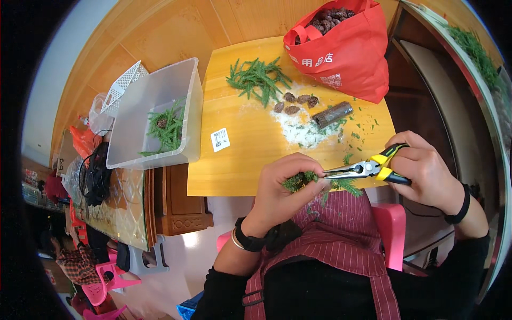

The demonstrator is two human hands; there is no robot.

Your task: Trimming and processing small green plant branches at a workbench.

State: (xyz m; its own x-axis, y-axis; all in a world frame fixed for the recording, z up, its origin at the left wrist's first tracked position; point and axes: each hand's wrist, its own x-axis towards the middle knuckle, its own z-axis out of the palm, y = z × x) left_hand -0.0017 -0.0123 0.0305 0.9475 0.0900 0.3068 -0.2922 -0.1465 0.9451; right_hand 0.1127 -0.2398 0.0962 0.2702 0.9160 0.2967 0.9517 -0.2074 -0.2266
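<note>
Head view: pliers [368, 168] at the green sprig [295, 184], by the near edge of the surface [224, 176]

Your left hand [274, 194] is curled close, thumb and fingers pinching the sprig, whose needles poke out on both sides of your grip. It sits at the near edge, right of that edge's middle. Your right hand [429, 168], past the near right corner, wraps the yellow-and-black handles, which stand spread; the tips of the pliers reach your left fingertips, and you cannot tell exactly what they touch.

Your widest open stretch runs from the near left corner toward the middle, with a white label [220, 140] near the left edge. Just outside that edge stands a translucent bin [193, 114] with greenery inside.

Toward the far edge, left of its middle, lies a sprig pile [258, 77]. A red bag [346, 58] of pine cones [332, 20] crowds the far right corner. Between bag and hands, white powder [301, 130], loose cones [292, 110] and a dark cylinder [333, 114] take up room; green clippings [358, 136] scatter toward the right edge.
</note>
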